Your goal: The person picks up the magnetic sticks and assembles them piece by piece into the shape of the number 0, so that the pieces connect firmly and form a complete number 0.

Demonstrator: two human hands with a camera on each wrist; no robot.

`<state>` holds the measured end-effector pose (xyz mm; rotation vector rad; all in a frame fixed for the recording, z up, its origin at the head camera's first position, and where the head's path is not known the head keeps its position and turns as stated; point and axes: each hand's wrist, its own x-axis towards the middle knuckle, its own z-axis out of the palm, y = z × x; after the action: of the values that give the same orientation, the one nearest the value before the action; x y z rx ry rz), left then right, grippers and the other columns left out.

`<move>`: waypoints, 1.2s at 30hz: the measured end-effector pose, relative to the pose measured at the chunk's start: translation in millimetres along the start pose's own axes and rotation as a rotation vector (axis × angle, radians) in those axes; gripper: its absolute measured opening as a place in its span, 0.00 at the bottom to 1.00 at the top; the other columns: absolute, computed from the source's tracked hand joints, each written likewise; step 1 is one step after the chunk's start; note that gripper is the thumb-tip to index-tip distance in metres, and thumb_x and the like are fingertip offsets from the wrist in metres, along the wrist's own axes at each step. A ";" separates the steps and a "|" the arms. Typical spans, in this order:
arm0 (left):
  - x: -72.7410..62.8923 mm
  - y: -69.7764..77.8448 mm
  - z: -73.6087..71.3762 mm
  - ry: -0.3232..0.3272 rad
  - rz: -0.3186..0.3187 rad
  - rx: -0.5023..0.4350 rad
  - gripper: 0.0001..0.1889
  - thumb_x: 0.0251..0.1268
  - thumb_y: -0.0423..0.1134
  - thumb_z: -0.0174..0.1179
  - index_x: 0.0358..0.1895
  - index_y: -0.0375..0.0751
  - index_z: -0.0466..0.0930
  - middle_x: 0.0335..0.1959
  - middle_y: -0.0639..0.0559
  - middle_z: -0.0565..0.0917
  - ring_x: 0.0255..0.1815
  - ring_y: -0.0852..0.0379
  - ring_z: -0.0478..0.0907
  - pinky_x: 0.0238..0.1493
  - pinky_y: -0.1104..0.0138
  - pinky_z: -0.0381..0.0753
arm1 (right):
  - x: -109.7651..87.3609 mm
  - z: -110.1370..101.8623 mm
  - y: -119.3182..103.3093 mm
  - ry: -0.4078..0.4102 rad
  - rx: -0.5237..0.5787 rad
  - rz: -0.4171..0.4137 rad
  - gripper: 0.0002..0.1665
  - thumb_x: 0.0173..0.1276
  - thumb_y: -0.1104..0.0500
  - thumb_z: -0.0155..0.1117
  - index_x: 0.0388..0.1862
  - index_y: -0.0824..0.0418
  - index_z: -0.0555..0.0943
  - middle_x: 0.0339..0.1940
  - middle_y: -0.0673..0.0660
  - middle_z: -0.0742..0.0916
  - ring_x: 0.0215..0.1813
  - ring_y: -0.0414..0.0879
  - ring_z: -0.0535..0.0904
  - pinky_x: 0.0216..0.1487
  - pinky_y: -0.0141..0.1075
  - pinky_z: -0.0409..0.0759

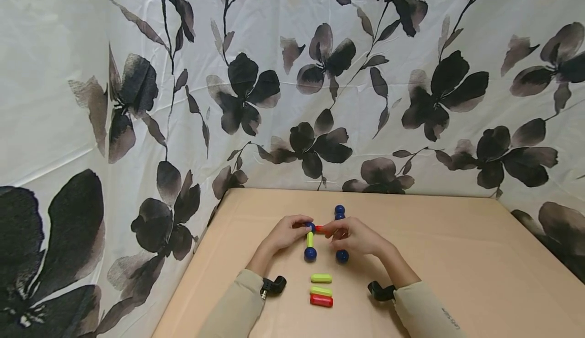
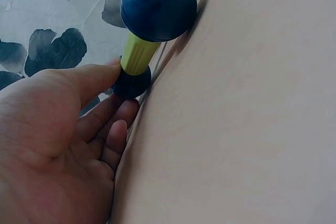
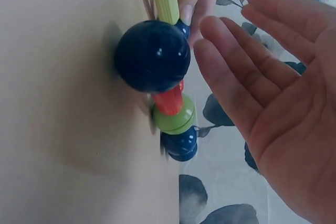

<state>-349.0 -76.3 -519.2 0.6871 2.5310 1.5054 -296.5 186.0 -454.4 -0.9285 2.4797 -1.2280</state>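
My left hand (image 1: 286,232) pinches a blue ball (image 2: 131,83) between thumb and fingers. From that ball a yellow-green rod (image 1: 310,239) runs toward me to a nearer blue ball (image 1: 310,254). A red rod (image 1: 319,229) extends rightward from the held ball. My right hand (image 3: 278,103) is beside the right-hand row, its fingers fairly straight and apart from the pieces in the right wrist view. That row has a near blue ball (image 3: 152,56), a red rod (image 3: 168,102), a green ball (image 3: 175,116) and blue balls (image 3: 180,142) beyond. In the head view the right hand hides its middle.
Two loose yellow-green rods, a farther rod (image 1: 321,278) and a nearer rod (image 1: 321,291), lie in front of the assembly. A loose red rod (image 1: 321,301) lies nearest me. The tan table (image 1: 434,257) meets a flower-patterned cloth (image 1: 274,160) at its back edge.
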 end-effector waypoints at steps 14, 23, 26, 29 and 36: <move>-0.4 0.8 -3.2 -0.003 0.002 0.003 0.18 0.77 0.42 0.62 0.65 0.43 0.83 0.58 0.54 0.86 0.56 0.57 0.80 0.62 0.58 0.77 | 3.5 15.9 -15.3 -0.277 0.045 -0.022 0.23 0.64 0.63 0.78 0.59 0.61 0.87 0.50 0.61 0.91 0.48 0.56 0.87 0.50 0.35 0.85; 0.2 2.2 -2.4 -0.004 0.000 -0.008 0.18 0.78 0.41 0.61 0.65 0.42 0.82 0.57 0.54 0.86 0.54 0.58 0.80 0.61 0.59 0.78 | 7.2 35.1 -22.3 -0.328 -0.051 -0.014 0.19 0.62 0.64 0.78 0.52 0.56 0.90 0.41 0.57 0.91 0.36 0.37 0.81 0.42 0.30 0.82; 0.3 1.8 -2.6 -0.006 0.002 -0.008 0.18 0.77 0.42 0.62 0.65 0.43 0.82 0.57 0.54 0.86 0.54 0.57 0.80 0.61 0.60 0.78 | 8.0 41.0 -23.3 -0.330 -0.069 -0.008 0.16 0.61 0.66 0.78 0.48 0.54 0.91 0.38 0.54 0.90 0.34 0.35 0.79 0.39 0.29 0.81; 0.5 1.3 -2.8 -0.006 0.008 -0.001 0.18 0.77 0.42 0.62 0.65 0.42 0.83 0.56 0.53 0.87 0.54 0.57 0.80 0.59 0.62 0.79 | 8.9 44.9 -22.7 -0.334 -0.111 -0.015 0.14 0.61 0.66 0.78 0.45 0.53 0.91 0.35 0.50 0.89 0.33 0.33 0.77 0.39 0.28 0.81; 1.0 0.1 -2.2 -0.008 0.004 0.008 0.18 0.77 0.43 0.62 0.65 0.43 0.83 0.57 0.53 0.87 0.54 0.58 0.80 0.58 0.63 0.79 | 9.0 51.1 -28.6 -0.314 -0.261 0.004 0.12 0.63 0.63 0.77 0.43 0.49 0.91 0.31 0.42 0.85 0.33 0.33 0.75 0.38 0.26 0.78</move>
<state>-350.6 -77.5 -517.9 0.6978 2.5327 1.4920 -267.8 135.0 -463.6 -1.0831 2.4151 -0.6999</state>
